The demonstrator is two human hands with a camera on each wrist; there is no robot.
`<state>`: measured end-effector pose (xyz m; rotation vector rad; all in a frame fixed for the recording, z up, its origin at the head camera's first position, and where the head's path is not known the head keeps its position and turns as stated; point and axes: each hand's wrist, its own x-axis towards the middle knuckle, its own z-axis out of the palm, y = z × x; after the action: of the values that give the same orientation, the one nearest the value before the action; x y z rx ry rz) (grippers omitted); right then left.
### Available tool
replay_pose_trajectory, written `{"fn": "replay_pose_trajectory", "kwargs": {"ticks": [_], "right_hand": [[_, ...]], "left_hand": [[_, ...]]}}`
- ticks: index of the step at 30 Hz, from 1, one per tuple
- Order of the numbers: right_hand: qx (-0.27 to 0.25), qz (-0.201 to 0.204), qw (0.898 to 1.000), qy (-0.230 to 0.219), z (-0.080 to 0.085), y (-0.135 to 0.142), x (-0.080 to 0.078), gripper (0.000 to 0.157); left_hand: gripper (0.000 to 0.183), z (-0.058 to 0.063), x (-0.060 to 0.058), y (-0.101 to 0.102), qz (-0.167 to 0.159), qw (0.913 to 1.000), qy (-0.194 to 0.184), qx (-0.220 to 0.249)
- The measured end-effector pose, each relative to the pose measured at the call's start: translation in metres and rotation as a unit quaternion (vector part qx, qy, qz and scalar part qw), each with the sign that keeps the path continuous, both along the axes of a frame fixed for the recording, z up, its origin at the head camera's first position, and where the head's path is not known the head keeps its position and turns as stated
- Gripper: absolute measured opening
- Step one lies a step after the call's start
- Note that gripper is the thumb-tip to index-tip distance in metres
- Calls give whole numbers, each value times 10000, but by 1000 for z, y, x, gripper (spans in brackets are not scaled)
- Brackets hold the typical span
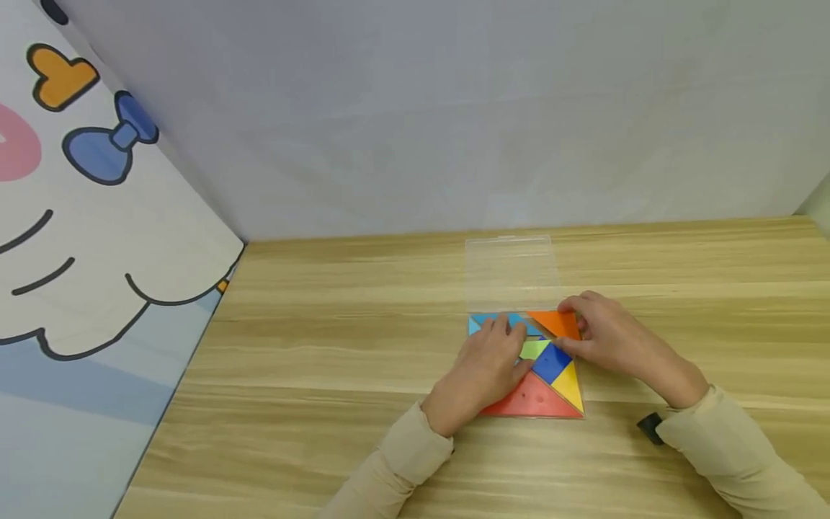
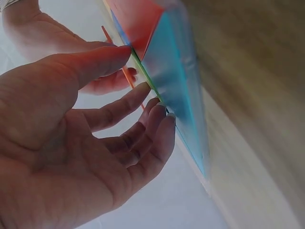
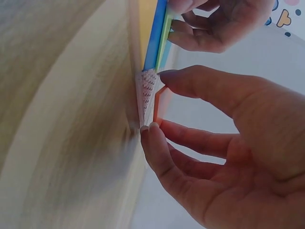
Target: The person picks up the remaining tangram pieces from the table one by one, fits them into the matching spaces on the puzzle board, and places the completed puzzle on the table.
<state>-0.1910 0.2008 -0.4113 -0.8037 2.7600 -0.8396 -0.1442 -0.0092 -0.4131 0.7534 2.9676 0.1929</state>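
A flat, shallow clear case [image 1: 583, 417] holds coloured tangram pieces. My right hand [image 1: 606, 335] pinches the orange triangle [image 1: 556, 324] at the case's far right corner; in the right wrist view it stands tilted above a patterned base [image 3: 148, 88]. My left hand [image 1: 489, 360] lies over the left part, with thumb and index finger on the light green piece [image 1: 534, 349] and other fingertips by the light blue triangle [image 1: 519, 321]. Between the hands is a dark blue piece [image 1: 552, 362]. A yellow triangle [image 1: 570, 389] and a red triangle [image 1: 534, 398] lie nearer me, the red one partly covered.
The clear lid [image 1: 511, 274] lies opened flat behind the case on the wood-grain table [image 1: 324, 346]. A small black object [image 1: 650, 428] shows beside the right sleeve. A pale wall [image 1: 454, 130] rises at the back, and a cartoon-printed panel [image 1: 110, 238] stands at left.
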Motion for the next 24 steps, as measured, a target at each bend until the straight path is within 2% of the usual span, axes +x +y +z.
{"fn": "replay_pose_trajectory", "kwargs": {"ticks": [6,13,17,24], "right_hand": [[-38,51,9999,86,-1,-1,0,39],[-49,10,9999,122,-1,-1,2,38],[-150,20,9997,198,-2,0,3,31],[-259,74,9990,353,-4,1,2,26]], "left_hand": [[30,1,1,-3,30,10000,22,50],[29,0,0,-3,192,9995,-200,122],[28,1,0,-3,281,9991,-264,166],[29,2,0,-4,319,9991,-57,289]]}}
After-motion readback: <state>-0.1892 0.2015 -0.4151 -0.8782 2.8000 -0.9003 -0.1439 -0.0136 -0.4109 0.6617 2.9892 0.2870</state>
